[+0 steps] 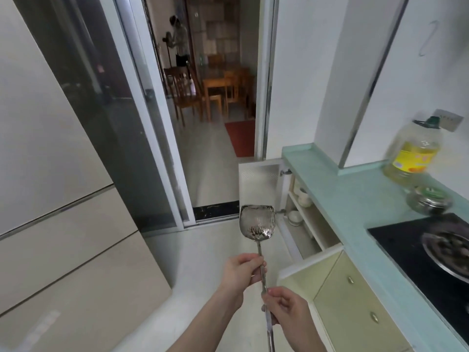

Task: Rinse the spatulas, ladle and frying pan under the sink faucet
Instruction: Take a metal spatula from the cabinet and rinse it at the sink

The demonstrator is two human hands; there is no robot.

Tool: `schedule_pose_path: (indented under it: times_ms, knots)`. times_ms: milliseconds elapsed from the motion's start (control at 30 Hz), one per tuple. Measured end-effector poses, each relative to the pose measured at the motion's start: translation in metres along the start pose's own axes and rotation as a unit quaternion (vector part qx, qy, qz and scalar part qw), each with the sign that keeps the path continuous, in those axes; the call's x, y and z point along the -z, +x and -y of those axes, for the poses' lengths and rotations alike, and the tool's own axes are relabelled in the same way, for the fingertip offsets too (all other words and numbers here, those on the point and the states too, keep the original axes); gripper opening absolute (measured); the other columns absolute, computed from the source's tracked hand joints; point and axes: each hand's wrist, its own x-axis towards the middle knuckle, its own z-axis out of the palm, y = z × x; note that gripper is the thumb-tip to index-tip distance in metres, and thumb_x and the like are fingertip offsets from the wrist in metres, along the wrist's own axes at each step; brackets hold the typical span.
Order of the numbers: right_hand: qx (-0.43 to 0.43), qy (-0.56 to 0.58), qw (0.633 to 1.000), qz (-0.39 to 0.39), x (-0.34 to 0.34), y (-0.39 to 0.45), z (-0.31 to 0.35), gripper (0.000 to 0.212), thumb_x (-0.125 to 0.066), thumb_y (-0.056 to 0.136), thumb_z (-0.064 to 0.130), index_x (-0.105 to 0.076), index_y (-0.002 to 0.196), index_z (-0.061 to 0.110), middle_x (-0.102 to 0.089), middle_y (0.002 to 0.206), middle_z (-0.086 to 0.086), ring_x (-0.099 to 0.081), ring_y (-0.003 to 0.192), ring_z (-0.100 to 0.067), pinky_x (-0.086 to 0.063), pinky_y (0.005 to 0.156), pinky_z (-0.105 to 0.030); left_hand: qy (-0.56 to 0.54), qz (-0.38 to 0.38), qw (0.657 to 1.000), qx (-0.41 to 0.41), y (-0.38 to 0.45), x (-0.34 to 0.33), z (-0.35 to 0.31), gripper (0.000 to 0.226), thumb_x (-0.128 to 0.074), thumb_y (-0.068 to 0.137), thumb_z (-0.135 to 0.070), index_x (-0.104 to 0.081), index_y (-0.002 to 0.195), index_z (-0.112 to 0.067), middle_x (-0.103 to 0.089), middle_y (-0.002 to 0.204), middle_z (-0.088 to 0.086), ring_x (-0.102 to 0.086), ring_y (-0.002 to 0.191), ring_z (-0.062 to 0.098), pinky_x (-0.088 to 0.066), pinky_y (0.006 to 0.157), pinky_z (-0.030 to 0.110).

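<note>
Both hands grip the spatula [257,224] handle: left hand [241,271] higher, right hand [286,307] lower. Its shiny metal blade points away from the person.

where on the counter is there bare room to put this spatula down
Bare stretch of green counter between its doorway end and the oil bottle. Crowded further along: glass lid beside the bottle, then the black hob with its burner.

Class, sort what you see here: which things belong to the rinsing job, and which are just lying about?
Part of the job:
- metal spatula
- left hand, gripping its handle
- right hand, gripping lower down

Just lying about:
- oil bottle on the green counter
- lidded glass jar
- bowls in the open cabinet
</note>
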Motion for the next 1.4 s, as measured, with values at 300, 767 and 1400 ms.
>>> schedule_pose_path:
  times_ms: [300, 767, 1400]
  knots:
    - [0.0, 0.011, 1.0, -0.026, -0.08, 0.122, 0.055, 0.008, -0.072, 0.093, 0.002, -0.072, 0.095, -0.006, -0.072, 0.069, -0.016, -0.061, 0.054, -0.013, -0.049, 0.052, -0.021, 0.003, 0.029, 1.0, 0.01, 0.135, 0.044, -0.088, 0.006, -0.074, 0.09, 0.0, -0.072, 0.094, 0.003, -0.074, 0.078, 0.012, -0.068, 0.066, 0.018, -0.06, 0.064, 0.027]
    - [0.004, 0.017, 0.997, -0.079, -0.095, 0.28, 0.098, 0.007, -0.073, 0.094, 0.009, -0.076, 0.096, 0.003, -0.075, 0.076, -0.017, -0.066, 0.063, -0.017, -0.055, 0.062, -0.024, 0.001, 0.088, 0.995, 0.044, 0.303, 0.022, -0.154, 0.012, -0.075, 0.089, -0.003, -0.074, 0.099, 0.003, -0.076, 0.089, 0.017, -0.071, 0.074, 0.022, -0.059, 0.069, 0.028]
    - [0.014, 0.021, 0.994, -0.102, 0.004, 0.515, 0.165, 0.007, -0.072, 0.096, 0.012, -0.074, 0.096, 0.005, -0.076, 0.081, -0.014, -0.069, 0.073, -0.023, -0.059, 0.075, -0.037, 0.042, 0.124, 0.99, 0.055, 0.516, -0.13, -0.243, 0.018, -0.073, 0.091, -0.002, -0.072, 0.107, 0.005, -0.075, 0.087, 0.016, -0.071, 0.073, 0.021, -0.059, 0.069, 0.027]
